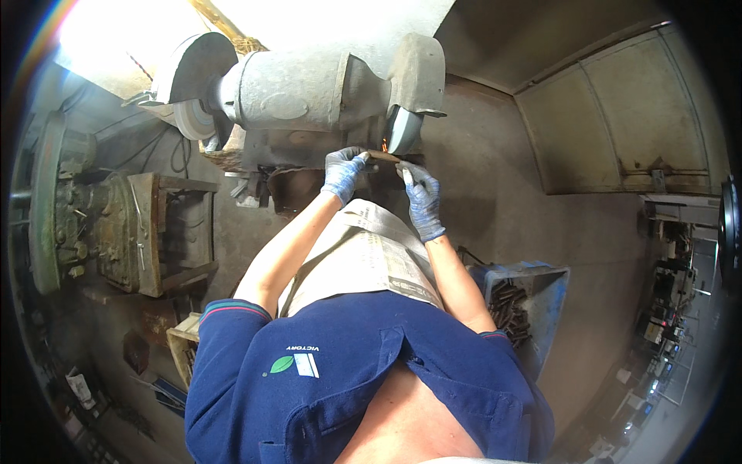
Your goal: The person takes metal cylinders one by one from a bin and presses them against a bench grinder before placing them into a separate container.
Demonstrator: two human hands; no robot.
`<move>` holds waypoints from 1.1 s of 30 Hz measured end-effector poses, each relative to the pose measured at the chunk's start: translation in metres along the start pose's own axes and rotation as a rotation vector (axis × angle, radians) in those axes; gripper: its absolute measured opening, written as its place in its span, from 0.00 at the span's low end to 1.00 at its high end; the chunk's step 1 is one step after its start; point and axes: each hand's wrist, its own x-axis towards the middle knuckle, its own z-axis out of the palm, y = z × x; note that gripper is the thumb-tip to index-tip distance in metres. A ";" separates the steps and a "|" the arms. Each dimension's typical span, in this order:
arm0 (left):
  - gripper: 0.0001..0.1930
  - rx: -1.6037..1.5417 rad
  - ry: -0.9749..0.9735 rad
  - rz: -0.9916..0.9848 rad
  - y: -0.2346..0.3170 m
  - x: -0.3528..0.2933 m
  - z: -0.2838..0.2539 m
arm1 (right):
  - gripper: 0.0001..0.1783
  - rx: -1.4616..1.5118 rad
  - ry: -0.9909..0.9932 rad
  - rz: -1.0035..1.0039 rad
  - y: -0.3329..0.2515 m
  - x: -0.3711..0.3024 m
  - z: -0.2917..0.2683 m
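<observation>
A bench grinder [290, 91] stands in front of me, with a grinding wheel at each end. Both my hands wear blue-grey gloves. My left hand [342, 172] is closed on the left end of a short brownish metal bar [383, 156]. At the bar's other end, my right hand [422, 197] pinches it between thumb and fingers. The bar lies crosswise against the lower edge of the right grinding wheel [404, 130]. Orange sparks [385, 145] show where they meet. What exact part the bar is, I cannot make out.
To my right is a blue crate [553, 298] holding several rusty metal pieces [510, 305]. A greasy machine [100, 224] with a wooden frame stands at left. The grinder's left wheel [193, 120] is exposed. A pale bin [183, 340] sits low by my left side.
</observation>
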 end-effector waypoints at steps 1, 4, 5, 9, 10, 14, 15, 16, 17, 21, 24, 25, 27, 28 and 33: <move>0.04 -0.015 -0.012 -0.023 -0.006 0.004 0.004 | 0.05 -0.010 0.001 0.006 0.004 0.001 -0.007; 0.04 -0.063 -0.075 0.009 -0.018 0.010 0.017 | 0.10 -0.088 -0.027 0.069 0.010 0.001 -0.032; 0.04 -0.086 -0.084 0.021 -0.021 0.011 0.021 | 0.10 -0.066 -0.012 0.071 0.010 0.001 -0.036; 0.04 -0.117 -0.094 0.021 -0.022 0.011 0.022 | 0.10 -0.099 -0.023 0.086 0.002 -0.001 -0.036; 0.04 -0.104 -0.073 0.005 -0.020 0.010 0.021 | 0.09 -0.065 -0.014 0.085 -0.002 0.000 -0.032; 0.05 -0.026 -0.030 -0.017 -0.004 0.006 0.010 | 0.06 0.030 -0.001 0.074 -0.004 -0.002 -0.010; 0.05 -0.004 -0.026 -0.014 0.001 0.005 0.006 | 0.06 0.032 -0.012 0.064 -0.004 -0.003 -0.006; 0.05 0.018 -0.022 -0.012 0.003 0.004 0.003 | 0.05 0.033 -0.022 0.055 -0.005 -0.003 -0.003; 0.05 0.028 -0.011 -0.004 0.004 0.004 0.000 | 0.05 0.043 -0.035 0.089 -0.005 -0.003 0.000; 0.05 0.053 0.016 0.032 0.002 0.011 -0.012 | 0.06 0.007 -0.077 0.053 -0.008 -0.004 0.008; 0.05 0.026 0.012 0.058 -0.002 0.014 -0.019 | 0.08 0.031 -0.104 0.027 0.000 -0.004 0.011; 0.05 0.010 0.012 0.052 -0.003 0.015 -0.022 | 0.08 0.059 -0.110 0.030 0.002 -0.004 0.013; 0.05 -0.005 0.007 0.041 -0.004 0.016 -0.025 | 0.08 0.098 -0.118 0.041 0.004 -0.005 0.015; 0.05 -0.003 0.003 0.036 -0.004 0.016 -0.027 | 0.08 0.112 -0.122 0.049 0.006 -0.005 0.016; 0.05 0.020 -0.068 0.084 -0.002 0.011 -0.037 | 0.08 0.068 -0.160 0.009 0.001 -0.006 0.018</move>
